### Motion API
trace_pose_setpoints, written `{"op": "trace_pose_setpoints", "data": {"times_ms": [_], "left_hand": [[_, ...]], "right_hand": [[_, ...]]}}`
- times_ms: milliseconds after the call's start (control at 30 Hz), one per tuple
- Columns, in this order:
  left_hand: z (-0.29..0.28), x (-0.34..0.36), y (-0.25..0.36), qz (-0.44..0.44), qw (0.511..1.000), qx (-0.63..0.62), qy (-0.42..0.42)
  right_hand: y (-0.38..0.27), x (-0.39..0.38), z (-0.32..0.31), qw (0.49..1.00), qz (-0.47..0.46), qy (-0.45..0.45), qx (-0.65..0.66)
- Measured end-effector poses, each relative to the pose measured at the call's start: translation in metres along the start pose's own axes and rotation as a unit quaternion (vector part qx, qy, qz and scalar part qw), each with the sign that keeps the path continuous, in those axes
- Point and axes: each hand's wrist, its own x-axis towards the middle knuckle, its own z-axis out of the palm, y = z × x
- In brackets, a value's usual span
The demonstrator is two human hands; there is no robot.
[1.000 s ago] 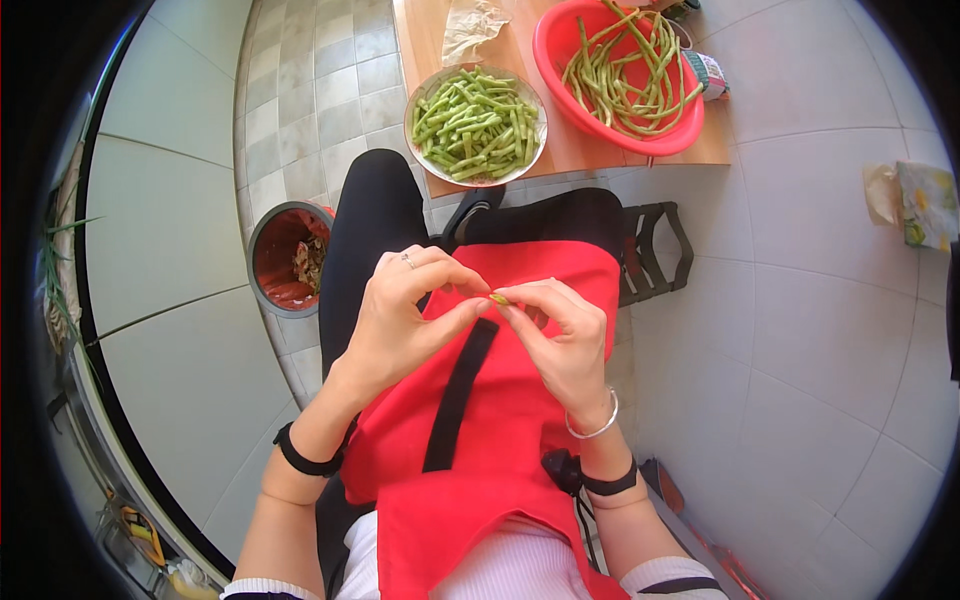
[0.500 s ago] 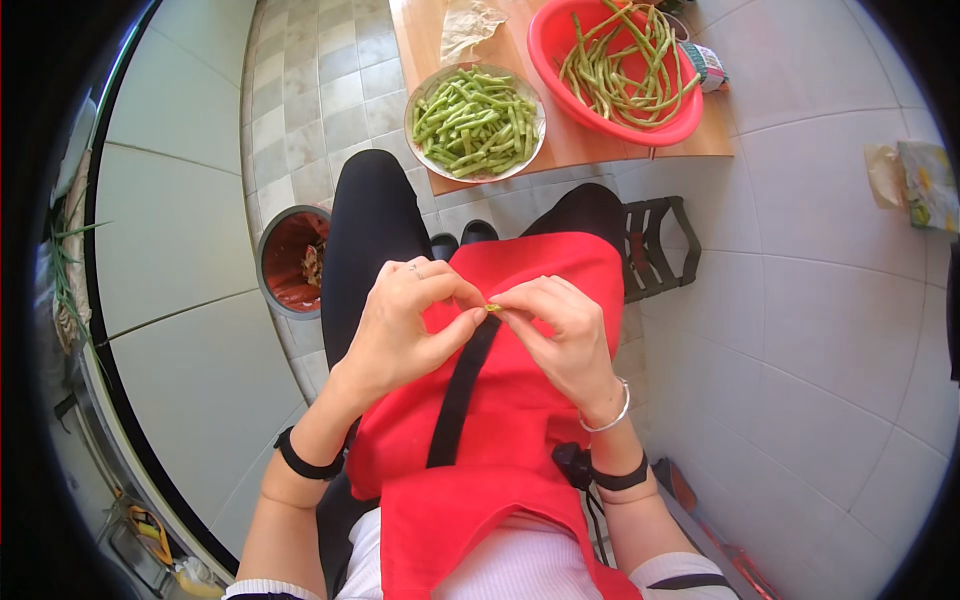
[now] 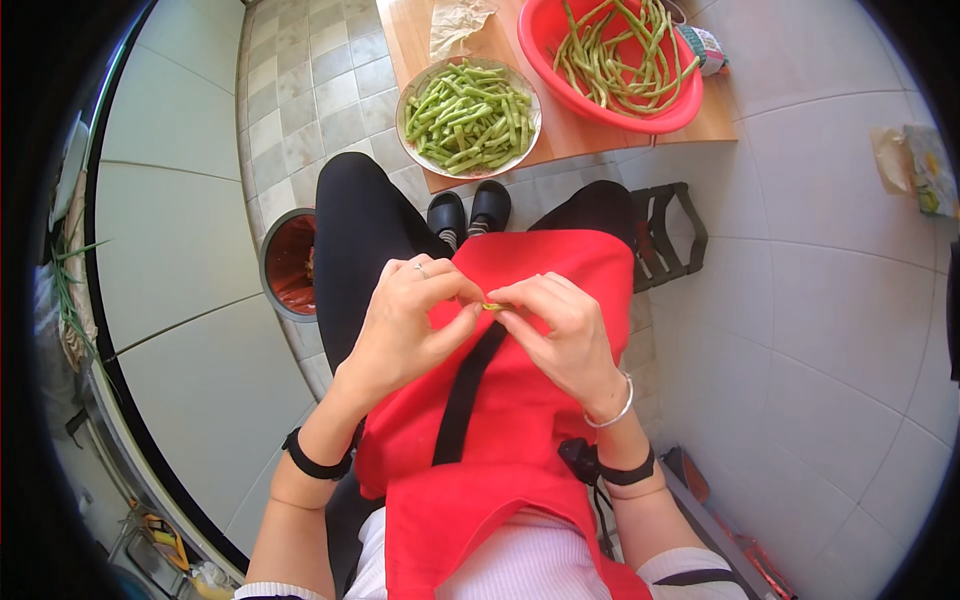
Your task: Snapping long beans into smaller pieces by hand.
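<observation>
Over my lap, the thumb and fingers of my left hand (image 3: 412, 318) and my right hand (image 3: 562, 335) come together in two pinches. Between the fingertips shows a small yellow-green bean piece (image 3: 492, 307), mostly covered by the fingers. Both hands are closed on it, one at each end. Beyond my knees, a patterned white plate (image 3: 405, 140) is heaped with short cut green beans (image 3: 468, 118). To its right stands a red plastic basin (image 3: 543, 68) holding long whole beans (image 3: 632, 60).
Plate and basin stand on a low wooden table (image 3: 560, 150) with a crumpled paper bag (image 3: 460, 25). A bin (image 3: 268, 262) with a red liner stands by my left leg. A dark slatted stool-like frame (image 3: 668, 240) is right of my knee, near the tiled wall (image 3: 830, 300).
The view has shifted slightly, so more of my slippers shows between my knees. Both hands keep nearly the same pose, and slightly more of the bean piece shows between them.
</observation>
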Motion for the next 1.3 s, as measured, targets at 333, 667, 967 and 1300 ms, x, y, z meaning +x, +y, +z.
{"op": "trace_pose_setpoints", "data": {"times_ms": [333,667,967,1300], "left_hand": [[-0.005,0.004,0.002,-0.016,1.0,0.007,0.013],[-0.003,0.006,0.0,-0.016,1.0,0.014,0.014],[-0.004,0.014,0.01,-0.036,0.999,-0.029,0.027],[-0.005,0.007,-0.003,-0.003,0.999,0.025,0.027]], "right_hand": [[0.005,0.002,0.005,0.997,0.052,0.011,0.062],[0.011,0.004,0.007,0.997,0.031,0.015,0.067],[0.013,0.001,0.007,0.974,0.089,0.031,0.208],[0.012,0.005,0.011,0.993,0.048,0.043,0.097]]}}
